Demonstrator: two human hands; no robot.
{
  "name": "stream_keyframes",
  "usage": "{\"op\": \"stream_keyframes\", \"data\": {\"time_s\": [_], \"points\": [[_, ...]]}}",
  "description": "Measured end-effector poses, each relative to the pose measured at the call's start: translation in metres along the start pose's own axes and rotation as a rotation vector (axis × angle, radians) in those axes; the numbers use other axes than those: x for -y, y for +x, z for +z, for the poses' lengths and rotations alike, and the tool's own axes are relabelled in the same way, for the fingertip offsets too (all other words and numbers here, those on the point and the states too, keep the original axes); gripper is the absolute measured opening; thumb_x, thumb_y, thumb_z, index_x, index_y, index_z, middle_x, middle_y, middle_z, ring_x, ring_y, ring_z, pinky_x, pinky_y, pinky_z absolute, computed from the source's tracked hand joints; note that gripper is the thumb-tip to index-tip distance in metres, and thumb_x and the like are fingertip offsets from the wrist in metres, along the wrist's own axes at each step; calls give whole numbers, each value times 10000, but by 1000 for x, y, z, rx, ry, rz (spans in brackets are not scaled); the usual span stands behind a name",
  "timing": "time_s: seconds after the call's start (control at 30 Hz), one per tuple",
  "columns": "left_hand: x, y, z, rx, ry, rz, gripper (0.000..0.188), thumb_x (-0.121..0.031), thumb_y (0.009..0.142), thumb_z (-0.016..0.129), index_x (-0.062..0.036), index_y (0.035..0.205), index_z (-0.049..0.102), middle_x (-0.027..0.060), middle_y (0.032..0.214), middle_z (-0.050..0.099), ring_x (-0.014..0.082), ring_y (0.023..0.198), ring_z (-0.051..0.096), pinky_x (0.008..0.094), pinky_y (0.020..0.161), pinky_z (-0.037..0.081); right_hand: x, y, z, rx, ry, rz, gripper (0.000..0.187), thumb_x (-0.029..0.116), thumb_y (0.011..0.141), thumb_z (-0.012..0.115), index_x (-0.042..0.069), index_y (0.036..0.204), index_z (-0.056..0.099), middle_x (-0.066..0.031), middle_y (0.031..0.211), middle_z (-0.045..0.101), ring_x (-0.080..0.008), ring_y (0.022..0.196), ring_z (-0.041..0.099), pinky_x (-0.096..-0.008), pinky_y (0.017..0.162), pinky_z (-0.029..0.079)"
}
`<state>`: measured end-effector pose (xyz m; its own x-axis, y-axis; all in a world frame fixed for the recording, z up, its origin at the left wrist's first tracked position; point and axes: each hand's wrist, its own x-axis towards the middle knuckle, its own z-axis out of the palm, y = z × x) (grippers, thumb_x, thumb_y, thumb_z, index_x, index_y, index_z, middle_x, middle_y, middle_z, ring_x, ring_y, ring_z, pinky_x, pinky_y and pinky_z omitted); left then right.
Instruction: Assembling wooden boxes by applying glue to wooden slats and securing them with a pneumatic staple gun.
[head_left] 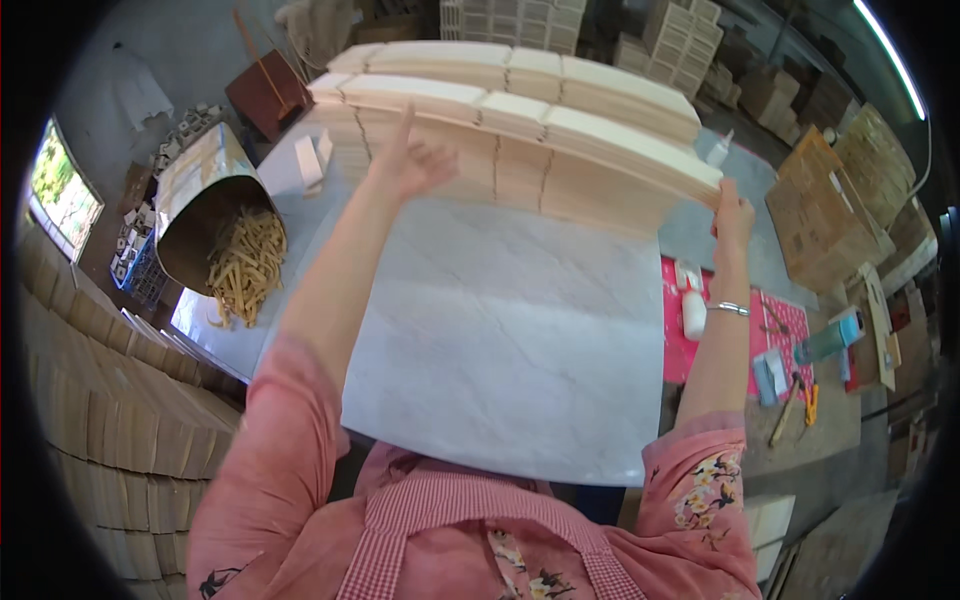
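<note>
Two long rows of stacked pale wooden boards stand across the far side of the marble-patterned table (500, 350), the nearer stack (590, 180) in front of the farther stack (620, 88). Dark jagged lines run down the stacks' front faces. My left hand (418, 165) is raised before the left part of the nearer stack, fingers spread, nothing in it; whether it touches the boards I cannot tell. At that stack's right end, my right hand (733, 212) has its fingers closed round the end of the top wooden board (650, 152); how many boards it grips is hidden.
On the left lies a tipped bin (205, 175) spilling wood strips (245, 265). To the right are a white glue bottle (693, 315), a pink mat (680, 345), a blue-green water bottle (830, 338), hand tools (788, 410) and a cardboard box (820, 210). Another white bottle (718, 150) stands behind the right end.
</note>
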<state>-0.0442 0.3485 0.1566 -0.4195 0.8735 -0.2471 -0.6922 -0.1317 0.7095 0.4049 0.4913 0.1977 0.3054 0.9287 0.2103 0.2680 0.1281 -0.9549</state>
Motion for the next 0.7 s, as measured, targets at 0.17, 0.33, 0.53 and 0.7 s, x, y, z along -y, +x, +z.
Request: {"op": "stream_keyframes", "data": {"time_s": [0.17,0.33,0.53,0.7], "points": [[-15,54,23,146,-65,-85,620,-214,892,757,97,1303,413,258,1254,517,352,1080,592,494,951,546,-33,-33,-21,-75,27,-68,595,505,842,668,-55,1042,649,-200,1010,682,-268,914,610,-346,846,498],[46,-12,3,27,-151,-67,480,-72,902,709,89,1261,433,246,1202,475,321,1042,561,462,893,590,-107,-69,-69,-115,110,0,514,437,893,660,-45,1070,631,-174,970,670,-228,868,600,-325,797,503],[151,-114,-57,-291,-140,-108,539,-86,906,722,77,1328,428,259,1240,414,329,1130,515,482,909,592,-192,-134,-122,18,-139,32,463,383,895,717,-18,1107,619,-158,1001,657,-233,893,605,-322,790,507],[184,-144,-92,-434,-134,-172,553,-72,909,709,109,1335,407,260,1228,395,334,1139,465,512,953,569,-201,-216,-184,-72,-960,-366,534,322,835,780,26,1237,591,-223,1157,612,-367,978,610,-437,860,514]]}}
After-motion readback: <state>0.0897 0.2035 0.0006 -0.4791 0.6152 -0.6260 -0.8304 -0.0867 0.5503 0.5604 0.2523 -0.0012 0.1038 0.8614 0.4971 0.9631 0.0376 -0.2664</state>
